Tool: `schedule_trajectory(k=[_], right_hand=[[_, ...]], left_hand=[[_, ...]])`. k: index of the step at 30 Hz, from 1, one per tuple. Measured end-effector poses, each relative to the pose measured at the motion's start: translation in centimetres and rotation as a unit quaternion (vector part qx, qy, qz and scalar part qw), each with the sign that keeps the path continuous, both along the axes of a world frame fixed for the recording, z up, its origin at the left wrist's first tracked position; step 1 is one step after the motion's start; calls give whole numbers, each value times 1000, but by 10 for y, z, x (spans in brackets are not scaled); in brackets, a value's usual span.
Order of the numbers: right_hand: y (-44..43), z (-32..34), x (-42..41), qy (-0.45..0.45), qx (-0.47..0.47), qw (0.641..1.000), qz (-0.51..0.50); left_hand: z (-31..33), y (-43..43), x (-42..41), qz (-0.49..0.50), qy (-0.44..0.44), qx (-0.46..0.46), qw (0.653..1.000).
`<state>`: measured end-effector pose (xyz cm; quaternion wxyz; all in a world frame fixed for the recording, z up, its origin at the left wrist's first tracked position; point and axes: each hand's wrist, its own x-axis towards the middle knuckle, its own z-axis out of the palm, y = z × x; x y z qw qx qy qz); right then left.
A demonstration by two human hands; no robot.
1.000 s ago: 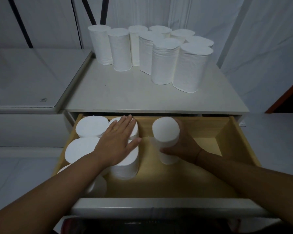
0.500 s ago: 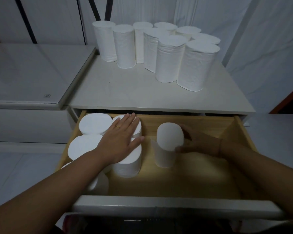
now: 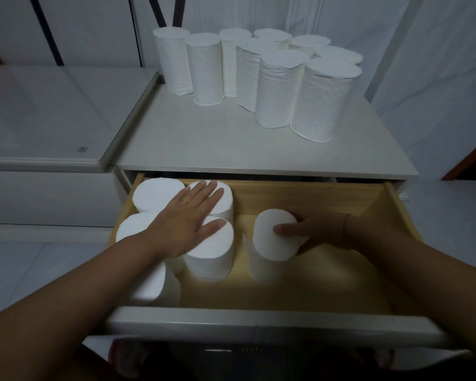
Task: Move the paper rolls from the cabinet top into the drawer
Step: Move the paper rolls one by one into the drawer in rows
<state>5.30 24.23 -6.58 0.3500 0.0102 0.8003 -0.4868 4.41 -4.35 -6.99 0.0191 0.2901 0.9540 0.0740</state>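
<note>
Several white paper rolls (image 3: 275, 86) stand upright in a cluster at the back of the white cabinet top (image 3: 231, 149). Below it the wooden drawer (image 3: 396, 213) is pulled out. Several rolls (image 3: 157, 195) stand packed in its left part, and my left hand (image 3: 188, 218) lies flat and open on their tops. A single roll (image 3: 270, 243) stands upright in the drawer's middle. My right hand (image 3: 311, 229) is against that roll's right side, thumb on its top rim and fingers behind it.
The drawer's white front panel (image 3: 259, 323) runs across the near side. A lower white unit (image 3: 39, 119) adjoins the cabinet on the left. White curtains hang behind and to the right. The drawer's right half shows bare wood.
My right hand slid the single roll a little and shifted from wrapping its front to resting at its right side with the thumb on top. My left hand stayed flat on the left rolls.
</note>
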Motion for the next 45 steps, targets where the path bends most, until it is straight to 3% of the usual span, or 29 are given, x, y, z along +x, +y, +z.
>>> schedule_trajectory(k=[12,21,27,37,45], right_hand=[[-12,-2,40,-54,68,995,54],[-13,4,41,-80,39,987,131],[-15,4,48,-112,15,991,78],[-25,-2,61,-68,39,996,35],[-45,-14,71,-107,-6,990,-92]], left_hand=[[-1,0,1,4,-3,-8,1000],[0,0,1,4,-26,-5,1000],[0,0,2,5,-30,-4,1000],[0,0,2,4,-24,-8,1000],[-3,0,0,6,-19,-12,1000]])
